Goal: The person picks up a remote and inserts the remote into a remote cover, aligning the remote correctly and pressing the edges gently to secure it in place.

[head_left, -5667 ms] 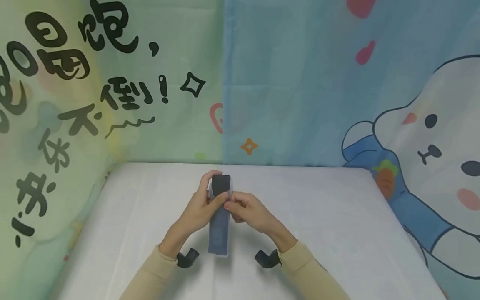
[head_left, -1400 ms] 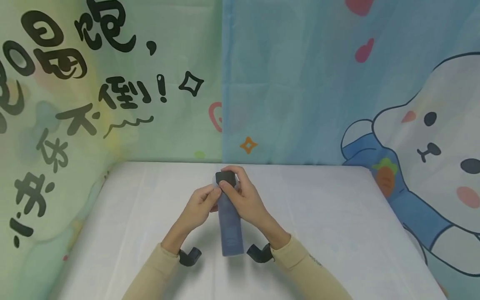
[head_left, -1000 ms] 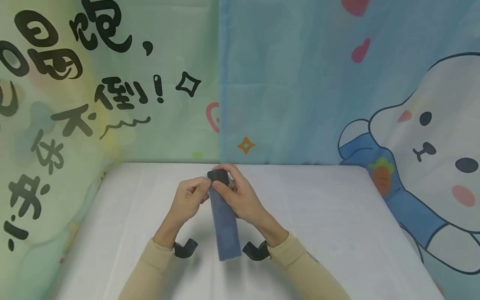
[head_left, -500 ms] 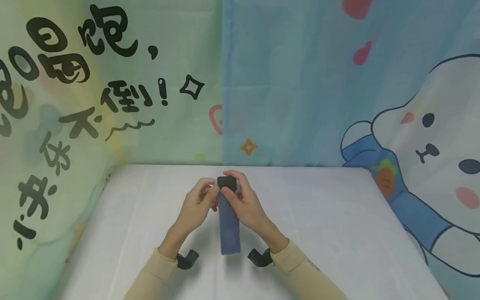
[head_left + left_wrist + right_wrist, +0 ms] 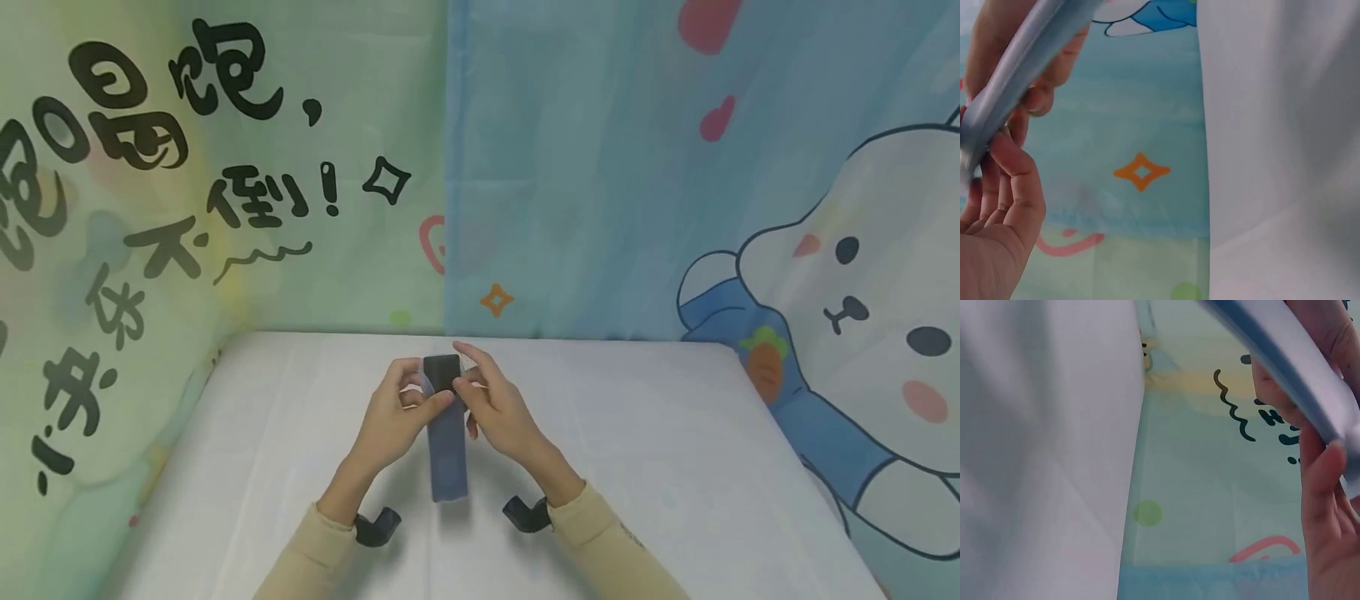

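Note:
A long, slim blue-grey case (image 5: 447,458) with a black square patch at its upper end is held up over the table in the head view. My left hand (image 5: 393,421) grips its upper left side, thumb laid across the front below the black part. At the upper right edge, my right hand (image 5: 498,417) pinches with thumb and fingers, one finger reaching up beside the top. A thin translucent layer shows near the black part. Both wrist views catch the case edge-on and blurred, the left one (image 5: 1013,81) and the right one (image 5: 1297,362); its back is hidden.
A white-covered table (image 5: 645,467) lies under the hands. Behind it hang a green cloth (image 5: 337,83) with black lettering and a blue cloth (image 5: 570,167) with a cartoon animal. Dark camera mounts (image 5: 378,527) jut inward from both wrists.
The left hand has gone from pinching the left edge to gripping the case with its thumb across the front. The right thumb has shifted from the front to the right edge.

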A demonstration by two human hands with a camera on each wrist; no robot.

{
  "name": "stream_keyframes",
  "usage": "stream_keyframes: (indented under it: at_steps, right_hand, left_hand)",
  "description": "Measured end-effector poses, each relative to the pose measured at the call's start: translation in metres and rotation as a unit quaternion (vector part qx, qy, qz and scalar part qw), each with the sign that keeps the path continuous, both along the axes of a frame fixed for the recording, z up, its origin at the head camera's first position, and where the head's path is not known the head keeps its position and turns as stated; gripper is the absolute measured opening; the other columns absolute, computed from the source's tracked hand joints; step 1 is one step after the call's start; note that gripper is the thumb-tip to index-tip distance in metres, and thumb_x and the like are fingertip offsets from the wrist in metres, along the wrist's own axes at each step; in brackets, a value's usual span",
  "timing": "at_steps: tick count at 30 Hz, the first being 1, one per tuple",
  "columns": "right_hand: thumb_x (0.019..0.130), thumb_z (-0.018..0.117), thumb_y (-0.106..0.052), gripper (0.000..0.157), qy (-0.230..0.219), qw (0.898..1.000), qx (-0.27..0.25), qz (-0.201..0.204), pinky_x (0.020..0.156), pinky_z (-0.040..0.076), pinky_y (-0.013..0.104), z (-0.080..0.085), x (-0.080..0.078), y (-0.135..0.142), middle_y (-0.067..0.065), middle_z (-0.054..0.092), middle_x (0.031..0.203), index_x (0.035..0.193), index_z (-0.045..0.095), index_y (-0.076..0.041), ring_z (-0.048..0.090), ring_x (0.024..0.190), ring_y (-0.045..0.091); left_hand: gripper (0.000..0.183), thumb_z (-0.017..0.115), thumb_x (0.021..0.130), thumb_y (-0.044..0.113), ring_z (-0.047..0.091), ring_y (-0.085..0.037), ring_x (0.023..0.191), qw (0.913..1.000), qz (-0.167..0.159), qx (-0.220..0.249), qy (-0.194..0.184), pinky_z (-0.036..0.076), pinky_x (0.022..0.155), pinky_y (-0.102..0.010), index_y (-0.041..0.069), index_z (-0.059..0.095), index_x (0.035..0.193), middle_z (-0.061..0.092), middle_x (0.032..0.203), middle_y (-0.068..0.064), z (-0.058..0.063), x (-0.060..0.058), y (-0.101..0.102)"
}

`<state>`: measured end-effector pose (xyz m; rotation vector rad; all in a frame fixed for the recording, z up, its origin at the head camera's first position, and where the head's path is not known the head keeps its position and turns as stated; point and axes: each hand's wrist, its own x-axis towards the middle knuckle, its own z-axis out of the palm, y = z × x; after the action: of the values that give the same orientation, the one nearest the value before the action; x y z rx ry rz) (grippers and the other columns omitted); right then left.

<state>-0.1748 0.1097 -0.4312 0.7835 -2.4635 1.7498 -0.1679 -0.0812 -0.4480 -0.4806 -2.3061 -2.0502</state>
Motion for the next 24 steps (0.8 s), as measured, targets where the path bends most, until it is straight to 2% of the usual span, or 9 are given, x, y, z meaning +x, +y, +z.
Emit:
stream_keyframes:
  at_steps: [2, 4, 8, 12, 18, 21, 24]
  right_hand:
    - [0.103, 0.056, -0.007, 0.047, 0.01, 1.0, -0.006, -0.019, 0.047, 0.049, 0.031, -0.001, 0.0, 0.001, 0.014, 0.061, 0.105, 0.147, 0.04, -0.007, 0.062, 0.064, 0.025]
    - [0.099, 0.062, -0.004, 0.039, 0.034, 0.999, -0.008, -0.039, 0.05, 0.049, 0.029, 0.003, 0.003, 0.001, 0.014, 0.062, 0.108, 0.136, 0.049, -0.003, 0.064, 0.073, 0.027]
    - [0.094, 0.07, -0.003, 0.02, 0.115, 0.991, 0.01, -0.065, 0.056, 0.051, 0.027, 0.003, 0.003, 0.003, 0.007, 0.063, 0.098, 0.111, 0.061, -0.003, 0.063, 0.078, 0.021]
    - [0.091, 0.075, -0.007, 0.013, 0.167, 0.982, 0.038, -0.078, 0.058, 0.053, 0.033, -0.002, 0.0, 0.007, -0.001, 0.065, 0.089, 0.1, 0.065, -0.008, 0.061, 0.075, 0.012]
    - [0.088, 0.079, -0.013, 0.013, 0.152, 0.984, 0.063, -0.063, 0.061, 0.052, 0.029, 0.007, 0.002, 0.011, -0.005, 0.066, 0.085, 0.095, 0.069, -0.009, 0.059, 0.074, 0.011]
    - [0.088, 0.08, -0.016, 0.014, 0.111, 0.991, 0.063, -0.045, 0.061, 0.05, 0.027, 0.011, 0.002, 0.013, -0.007, 0.065, 0.084, 0.094, 0.069, -0.011, 0.058, 0.075, 0.011]
    - [0.087, 0.081, -0.018, 0.014, 0.059, 0.997, 0.055, -0.022, 0.061, 0.048, 0.029, 0.012, 0.002, 0.016, -0.006, 0.063, 0.082, 0.091, 0.068, -0.012, 0.057, 0.075, 0.014]
  left_hand:
    - [0.05, 0.077, 0.092, 0.023, 0.065, -0.02, 0.077, 0.9999, 0.005, 0.009, 0.0, 0.05, 0.065, -0.027, 0.006, 0.051, 0.13, 0.064, 0.106, -0.009, 0.0, 0.001, -0.001]
    - [0.045, 0.077, 0.091, 0.024, 0.065, -0.021, 0.078, 0.9999, 0.009, 0.011, -0.001, 0.049, 0.065, -0.027, 0.007, 0.055, 0.126, 0.065, 0.102, -0.008, -0.001, 0.001, -0.002]
    - [0.037, 0.078, 0.09, 0.025, 0.065, -0.022, 0.082, 0.9999, 0.015, 0.008, 0.0, 0.051, 0.068, -0.03, 0.008, 0.063, 0.12, 0.066, 0.101, -0.005, -0.003, 0.002, -0.002]
    - [0.031, 0.077, 0.091, 0.022, 0.065, -0.025, 0.089, 0.9997, 0.008, 0.021, 0.011, 0.056, 0.074, -0.037, 0.009, 0.069, 0.117, 0.067, 0.107, -0.005, -0.005, 0.003, -0.002]
    - [0.03, 0.073, 0.094, 0.02, 0.062, -0.03, 0.114, 0.9982, -0.024, 0.055, -0.002, 0.053, 0.091, -0.049, 0.011, 0.069, 0.123, 0.065, 0.126, -0.005, -0.01, 0.003, -0.004]
    - [0.032, 0.071, 0.096, 0.022, 0.057, -0.031, 0.124, 0.9964, -0.042, 0.071, -0.018, 0.049, 0.097, -0.051, 0.011, 0.068, 0.126, 0.063, 0.131, -0.005, -0.01, 0.003, -0.005]
    - [0.034, 0.07, 0.097, 0.024, 0.055, -0.03, 0.127, 0.9946, -0.064, 0.076, -0.03, 0.047, 0.099, -0.051, 0.011, 0.066, 0.128, 0.062, 0.133, -0.005, -0.012, 0.004, -0.006]
